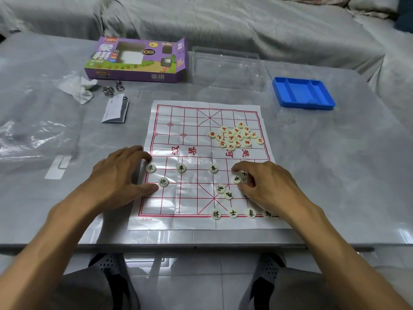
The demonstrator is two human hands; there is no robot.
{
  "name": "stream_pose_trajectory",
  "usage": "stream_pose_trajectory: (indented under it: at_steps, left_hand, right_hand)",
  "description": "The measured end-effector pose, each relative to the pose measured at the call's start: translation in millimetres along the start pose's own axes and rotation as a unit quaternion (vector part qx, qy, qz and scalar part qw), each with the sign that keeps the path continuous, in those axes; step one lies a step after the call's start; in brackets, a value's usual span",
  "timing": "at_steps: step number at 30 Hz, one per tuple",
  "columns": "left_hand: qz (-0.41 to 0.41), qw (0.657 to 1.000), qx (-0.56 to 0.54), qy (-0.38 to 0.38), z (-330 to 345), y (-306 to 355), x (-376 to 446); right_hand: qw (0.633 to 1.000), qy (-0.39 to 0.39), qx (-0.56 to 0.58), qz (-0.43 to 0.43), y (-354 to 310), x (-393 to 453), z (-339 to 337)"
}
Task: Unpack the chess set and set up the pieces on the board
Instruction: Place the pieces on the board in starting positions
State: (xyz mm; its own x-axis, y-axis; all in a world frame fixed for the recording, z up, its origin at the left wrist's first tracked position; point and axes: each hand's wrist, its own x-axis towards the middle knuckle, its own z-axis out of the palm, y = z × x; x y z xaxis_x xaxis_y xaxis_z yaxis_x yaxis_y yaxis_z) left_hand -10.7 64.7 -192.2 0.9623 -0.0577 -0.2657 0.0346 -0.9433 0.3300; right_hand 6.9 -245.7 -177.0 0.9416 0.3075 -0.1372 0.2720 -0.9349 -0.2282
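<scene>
Table point(335, 175) grey, glossy | paper board point(201, 222) flat | sheeted sofa point(223, 23) behind

Glossy creased plastic-film board point(178, 193) at centre; smooth ivory plastic pieces point(237, 136) on it. Shiny clear-covered grey tabletop point(335, 175). Printed cardboard box point(136, 59) at 11 o'clock; matt blue plastic tray point(302, 92) at 1 o'clock; crinkled clear bag point(33, 121) at 9 o'clock.

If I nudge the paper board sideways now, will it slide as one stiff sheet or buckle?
The paper board will probably buckle: it looks thin and creased along fold lines. It may slip easily on the glossy table cover. The left hand resting on its edge would likely pin that side, and the red pieces could scatter.
</scene>
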Motion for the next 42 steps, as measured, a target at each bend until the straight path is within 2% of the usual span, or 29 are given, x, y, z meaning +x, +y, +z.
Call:
stream_pose_trajectory:
  at_steps: [6,42]
  left_hand:
    - [-0.002,1.0,0.004,0.001,0.0,1.3,0.1]
    - [-0.003,1.0,0.001,-0.004,-3.9,6.2,-2.4]
  right_hand:
    - [0.998,0.027,-0.01,0.052,13.8,1.4,-5.2]
    - [0.997,-0.011,-0.016,0.068,11.5,-2.2,-4.0]
